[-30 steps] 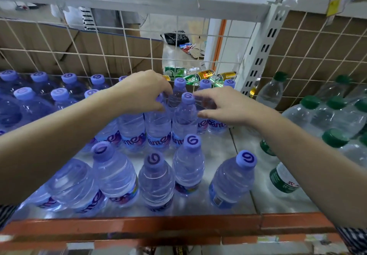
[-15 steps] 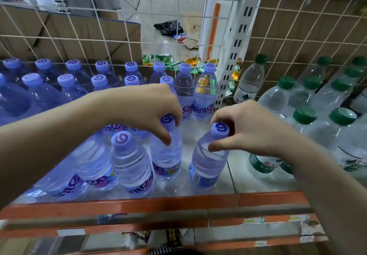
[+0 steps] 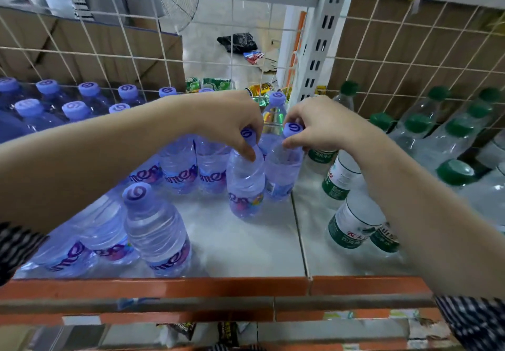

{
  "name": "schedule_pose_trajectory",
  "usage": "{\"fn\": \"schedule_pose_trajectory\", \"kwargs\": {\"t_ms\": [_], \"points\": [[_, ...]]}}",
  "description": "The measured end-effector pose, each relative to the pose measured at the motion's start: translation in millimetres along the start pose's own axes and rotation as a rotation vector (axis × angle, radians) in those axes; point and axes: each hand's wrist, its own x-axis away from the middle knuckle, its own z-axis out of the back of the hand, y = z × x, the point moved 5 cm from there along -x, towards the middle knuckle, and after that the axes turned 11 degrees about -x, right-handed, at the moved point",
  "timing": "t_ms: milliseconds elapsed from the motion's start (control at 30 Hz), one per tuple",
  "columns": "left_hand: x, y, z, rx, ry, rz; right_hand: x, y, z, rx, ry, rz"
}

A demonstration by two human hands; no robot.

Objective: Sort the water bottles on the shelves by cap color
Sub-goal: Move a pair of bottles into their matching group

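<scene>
White shelf boards (image 3: 246, 244) sit behind an orange front edge (image 3: 164, 286). Close by stands a near bottle (image 3: 157, 230) with a purple cap. Farther in, the left hand (image 3: 229, 123) curls its fingers round the neck of the left bottle (image 3: 246, 186). The right hand (image 3: 322, 126) pinches the cap of the right bottle (image 3: 282, 175) just beside it. Both bottles stand on the shelf. They look full, so probably heavy, with soft, slippery sides. The hard neck is the best place to hold. Green-cap bottles (image 3: 453, 171) fill the right side, and a wire wall (image 3: 114, 50) is at the back.

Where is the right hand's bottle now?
In the head view, centre: the purple-capped bottle gripped by the right hand is at the purple group's right edge, beside another bottle in the left hand, left of the green-capped bottles.
</scene>
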Motion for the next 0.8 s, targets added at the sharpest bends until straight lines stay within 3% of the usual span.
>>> {"fn": "schedule_pose_trajectory", "kwargs": {"t_ms": [167,367,467,700,800], "points": [[-22.5,-18.8,-7.0,-0.068,-0.094,0.099,-1.2,1.3,-2.7,-0.053,-0.017,-0.057],[-34.5,-32.7,-12.6,-0.2,-0.043,0.192,0.9,-3.7,-3.8,0.018,0.019,-0.042],[-34.5,-31.5,-13.1,-0.276,0.016,0.255,3.1,-1.0,-2.8,-0.058,0.019,-0.037],[-22.3,-37.1,-12.4,0.029,0.004,0.125,-1.6,6.7,-15.3,-0.047,0.204,-0.196],[-24.3,-39.2,-11.3,-0.041,0.069,0.15,-3.9,6.7,-14.7,-0.074,0.179,-0.158]]}}
